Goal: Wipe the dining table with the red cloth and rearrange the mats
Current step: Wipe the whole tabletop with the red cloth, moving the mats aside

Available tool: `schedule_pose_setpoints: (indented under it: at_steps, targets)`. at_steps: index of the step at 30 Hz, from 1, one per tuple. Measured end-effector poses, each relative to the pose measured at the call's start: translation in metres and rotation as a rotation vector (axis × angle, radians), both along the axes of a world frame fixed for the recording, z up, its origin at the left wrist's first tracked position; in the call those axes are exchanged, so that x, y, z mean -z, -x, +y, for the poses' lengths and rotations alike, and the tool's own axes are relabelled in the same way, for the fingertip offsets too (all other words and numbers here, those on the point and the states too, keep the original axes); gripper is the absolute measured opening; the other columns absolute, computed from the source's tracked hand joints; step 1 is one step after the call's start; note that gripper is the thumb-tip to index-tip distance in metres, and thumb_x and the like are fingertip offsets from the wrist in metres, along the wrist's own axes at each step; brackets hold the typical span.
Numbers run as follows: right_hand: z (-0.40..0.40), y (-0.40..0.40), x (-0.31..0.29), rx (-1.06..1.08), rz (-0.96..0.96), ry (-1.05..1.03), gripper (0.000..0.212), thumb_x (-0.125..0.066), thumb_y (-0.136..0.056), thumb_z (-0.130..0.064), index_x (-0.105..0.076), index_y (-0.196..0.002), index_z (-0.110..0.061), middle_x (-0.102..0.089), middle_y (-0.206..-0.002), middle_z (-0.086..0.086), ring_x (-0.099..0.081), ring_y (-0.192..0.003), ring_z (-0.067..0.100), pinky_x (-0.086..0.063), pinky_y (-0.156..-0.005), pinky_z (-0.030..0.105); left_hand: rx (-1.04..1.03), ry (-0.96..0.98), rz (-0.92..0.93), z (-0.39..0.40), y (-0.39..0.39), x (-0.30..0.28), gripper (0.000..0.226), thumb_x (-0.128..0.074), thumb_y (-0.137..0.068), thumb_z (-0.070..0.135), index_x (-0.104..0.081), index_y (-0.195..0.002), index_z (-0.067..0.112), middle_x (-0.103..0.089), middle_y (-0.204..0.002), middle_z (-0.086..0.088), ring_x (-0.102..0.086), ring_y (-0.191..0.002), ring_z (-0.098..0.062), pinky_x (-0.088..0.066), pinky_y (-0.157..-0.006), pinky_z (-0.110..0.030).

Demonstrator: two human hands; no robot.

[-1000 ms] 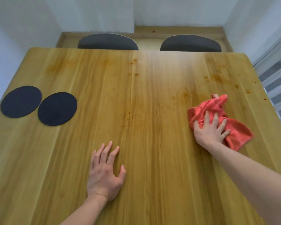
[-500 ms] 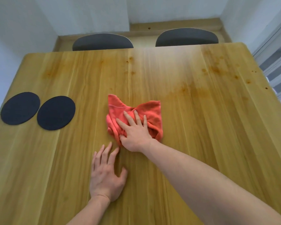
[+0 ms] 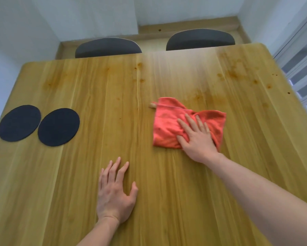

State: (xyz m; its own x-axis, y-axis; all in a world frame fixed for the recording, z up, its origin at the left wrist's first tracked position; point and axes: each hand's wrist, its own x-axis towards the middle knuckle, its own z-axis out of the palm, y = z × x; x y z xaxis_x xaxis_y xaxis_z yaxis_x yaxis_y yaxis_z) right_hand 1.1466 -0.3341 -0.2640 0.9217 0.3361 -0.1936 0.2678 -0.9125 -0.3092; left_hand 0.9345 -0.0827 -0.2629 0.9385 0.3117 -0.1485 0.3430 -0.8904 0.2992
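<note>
The red cloth (image 3: 168, 125) lies crumpled on the wooden dining table (image 3: 104, 96), a little right of its middle. My right hand (image 3: 196, 137) presses flat on the cloth with straight, spread fingers. My left hand (image 3: 114, 189) rests palm down on the bare wood near the front, fingers spread, holding nothing. Two round dark mats (image 3: 19, 123) (image 3: 58, 126) lie side by side near the table's left edge, well away from both hands.
Two dark chair backs (image 3: 108, 47) (image 3: 200, 39) stand behind the far edge of the table. Brown stains (image 3: 235, 72) mark the far right of the tabletop. White walls close in on the left and back; a window frame (image 3: 301, 55) runs along the right.
My right hand swept the cloth from the right side to the table's middle, then back to the right. The left hand and the mats stayed in place.
</note>
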Motion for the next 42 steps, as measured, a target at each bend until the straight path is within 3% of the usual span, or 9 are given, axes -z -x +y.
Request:
schedule_pose_setpoints:
  at_steps: [5, 8, 29, 42]
  targets:
    - [-0.067, -0.016, 0.0, 0.244, 0.026, 0.08, 0.067, -0.03, -0.1, -0.063, -0.01, -0.161, -0.042, 0.002, -0.17, -0.012, 0.009, -0.157, 0.019, 0.004, -0.126, 0.048, 0.003, 0.0, 0.012, 0.001, 0.0, -0.002, 0.067, -0.04, -0.09, 0.059, -0.038, -0.152, 0.035, -0.023, -0.165, 0.011, -0.009, -0.156, -0.013, -0.008, -0.129, -0.045]
    - [-0.064, -0.017, 0.002, 0.255, 0.03, 0.111, 0.07, -0.022, -0.097, -0.064, -0.006, -0.161, -0.041, 0.005, -0.17, -0.01, 0.01, -0.156, 0.021, 0.007, -0.126, 0.048, 0.01, -0.005, 0.025, 0.002, 0.0, -0.002, 0.066, -0.04, -0.09, 0.059, -0.038, -0.152, 0.035, -0.023, -0.164, 0.011, -0.009, -0.156, -0.014, -0.008, -0.129, -0.045]
    - [-0.052, -0.023, -0.012, 0.271, 0.199, 0.233, 0.068, -0.02, -0.102, -0.061, 0.01, -0.16, -0.04, 0.021, -0.168, -0.009, 0.02, -0.155, 0.024, 0.009, -0.125, 0.053, 0.047, -0.002, 0.081, 0.004, 0.0, -0.003, 0.068, -0.044, -0.089, 0.06, -0.041, -0.151, 0.034, -0.027, -0.165, 0.007, -0.016, -0.156, -0.02, -0.004, -0.126, -0.046]
    - [-0.055, -0.022, -0.01, 0.254, 0.168, 0.195, 0.069, -0.02, -0.102, -0.061, 0.009, -0.16, -0.039, 0.021, -0.168, -0.009, 0.023, -0.154, 0.023, 0.012, -0.124, 0.053, 0.049, 0.003, 0.059, 0.004, 0.0, 0.0, 0.068, -0.045, -0.088, 0.059, -0.038, -0.152, 0.035, -0.025, -0.165, 0.009, -0.014, -0.156, -0.018, 0.002, -0.127, -0.041]
